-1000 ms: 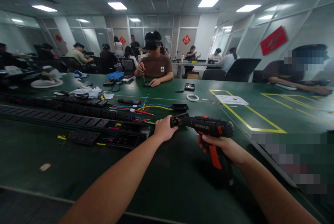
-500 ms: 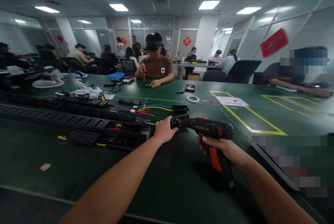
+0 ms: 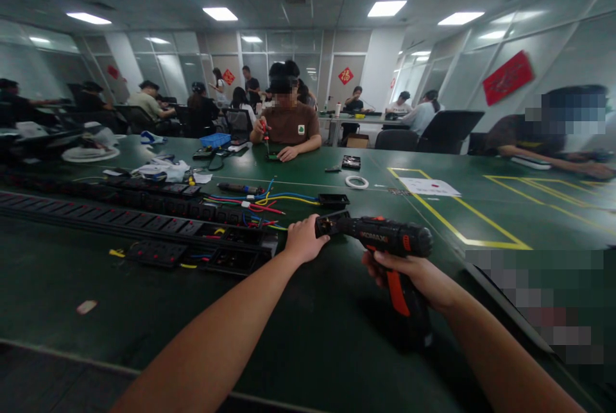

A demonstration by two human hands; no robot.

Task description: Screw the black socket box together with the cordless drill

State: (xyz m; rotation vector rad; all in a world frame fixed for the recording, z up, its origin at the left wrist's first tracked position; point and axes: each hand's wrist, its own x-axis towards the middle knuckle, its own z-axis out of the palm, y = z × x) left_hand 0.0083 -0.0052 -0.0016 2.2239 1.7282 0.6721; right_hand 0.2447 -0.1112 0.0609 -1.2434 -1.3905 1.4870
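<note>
My right hand (image 3: 392, 272) is wrapped round the handle of a black and orange cordless drill (image 3: 389, 236), held sideways with its nose pointing left. My left hand (image 3: 307, 240) grips a small black plastic housing (image 3: 326, 224), fingers over its left end. The drill's tip reaches the open side of this housing; the exact contact is too small to make out. Just left of my left hand lies a long black power strip (image 3: 144, 222) with its end compartment open and coloured wires inside. Beside it rests a loose black socket panel (image 3: 154, 252).
Behind my hands, blue, yellow and red wires (image 3: 289, 196) run to another black housing (image 3: 333, 199). A white ring (image 3: 357, 181) and a paper sheet (image 3: 430, 186) lie farther back. Across the green table (image 3: 308, 342) a person in brown (image 3: 293, 124) holds a red screwdriver (image 3: 264, 131).
Hardly anything differs. Both hands keep their grip on the drill and the black housing, and the whole view has shifted very slightly.
</note>
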